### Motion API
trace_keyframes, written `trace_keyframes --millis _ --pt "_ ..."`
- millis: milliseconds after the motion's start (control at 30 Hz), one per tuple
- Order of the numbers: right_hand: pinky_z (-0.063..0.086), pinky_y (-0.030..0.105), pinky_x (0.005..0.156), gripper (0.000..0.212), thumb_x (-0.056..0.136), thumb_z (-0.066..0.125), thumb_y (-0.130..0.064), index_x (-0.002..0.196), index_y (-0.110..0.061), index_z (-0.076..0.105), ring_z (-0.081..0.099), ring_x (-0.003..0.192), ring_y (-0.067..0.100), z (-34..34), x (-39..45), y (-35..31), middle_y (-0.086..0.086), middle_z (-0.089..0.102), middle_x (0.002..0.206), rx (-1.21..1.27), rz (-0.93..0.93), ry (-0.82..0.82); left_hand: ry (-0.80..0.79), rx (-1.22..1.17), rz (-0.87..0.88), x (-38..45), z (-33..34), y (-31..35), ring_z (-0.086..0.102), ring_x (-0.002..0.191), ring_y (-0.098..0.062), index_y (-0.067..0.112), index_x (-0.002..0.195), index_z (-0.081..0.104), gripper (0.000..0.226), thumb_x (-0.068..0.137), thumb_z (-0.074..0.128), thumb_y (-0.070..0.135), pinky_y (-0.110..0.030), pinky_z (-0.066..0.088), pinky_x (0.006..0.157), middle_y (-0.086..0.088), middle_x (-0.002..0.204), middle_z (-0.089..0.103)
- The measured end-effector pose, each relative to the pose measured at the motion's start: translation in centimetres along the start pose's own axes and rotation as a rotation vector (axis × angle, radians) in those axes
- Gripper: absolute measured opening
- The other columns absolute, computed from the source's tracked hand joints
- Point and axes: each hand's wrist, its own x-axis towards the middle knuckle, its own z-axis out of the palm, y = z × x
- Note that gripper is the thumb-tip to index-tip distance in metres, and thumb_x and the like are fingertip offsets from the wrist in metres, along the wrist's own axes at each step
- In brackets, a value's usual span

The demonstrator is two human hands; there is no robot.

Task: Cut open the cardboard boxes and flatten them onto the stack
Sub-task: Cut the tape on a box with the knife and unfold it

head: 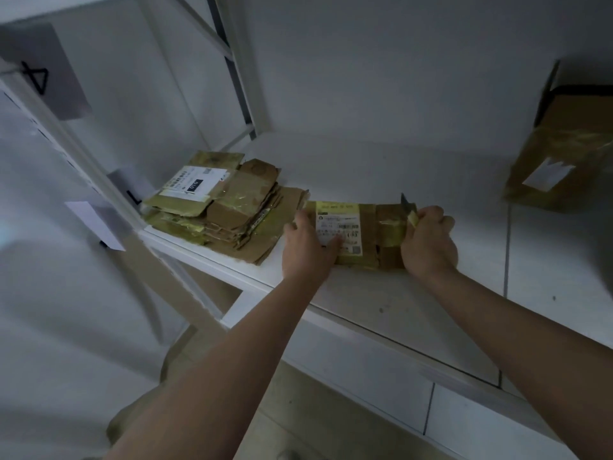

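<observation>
**Mia:** What is the person doing?

**Sam:** Cutting open the small brown cardboard box with the white and yellow label [356,235]. It lies on the white shelf [414,303], just to the right of the stack of flat brown cardboard pieces [225,207].

**Mia:** What are the hands doing?

**Sam:** The left hand [306,250] lies flat on the left end of the box, fingers spread out, pressing it down. The right hand [429,240] is closed in a tight fist around the yellow-handled knife with a dark blade [408,209]. The blade pokes up at the far right corner of the box.

**Mia:** How do you do this bit well?

**Sam:** I think you keep the pressing hand far from the blade, like it is now. Run the blade along the shiny tape, not deep into the cardboard. Go slow and press lightly, so it does not slip. Cut away from the other hand.

**Mia:** Then what?

**Sam:** Probably open the flaps, squash it flat and put it on the stack. There is another bigger brown taped box [564,154] far off on the right, not yet cut.
</observation>
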Motion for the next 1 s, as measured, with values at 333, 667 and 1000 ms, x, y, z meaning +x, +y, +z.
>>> trace_keyframes --millis 333,667,1000 --pt "0.037 0.035 0.060 0.040 0.087 0.049 -0.002 0.126 -0.004 0.042 0.055 0.086 0.040 4.5 0.1 -11.8 0.022 0.035 0.129 0.070 -0.123 0.256 0.195 0.105 0.464 7.7 -10.7 -2.9 0.054 0.102 -0.012 0.028 0.130 0.049 0.046 0.088 0.066 0.035 -0.028 0.052 0.070 0.002 0.135 0.045" --pt "0.038 0.022 0.085 0.036 0.098 0.042 -0.008 0.134 -0.011 0.043 0.053 0.097 0.025 10.8 -1.9 -25.0 0.015 0.028 0.137 0.301 -0.406 0.136 0.252 0.103 0.428 18.2 -22.5 -13.0 0.053 0.118 -0.023 0.028 0.128 0.055 0.042 0.088 0.063 0.036 -0.043 0.048 0.096 0.001 0.133 0.054" --pt "0.041 0.034 0.080 0.037 0.095 0.042 -0.015 0.131 -0.019 0.049 0.040 0.118 0.029 14.9 -1.5 -24.2 0.009 0.043 0.133 -0.162 -0.295 0.061 -0.028 0.283 0.275 20.7 -20.6 -19.5 0.036 0.134 -0.034 0.023 0.136 0.050 0.047 0.092 0.057 0.034 -0.051 0.034 0.109 -0.008 0.141 0.047"
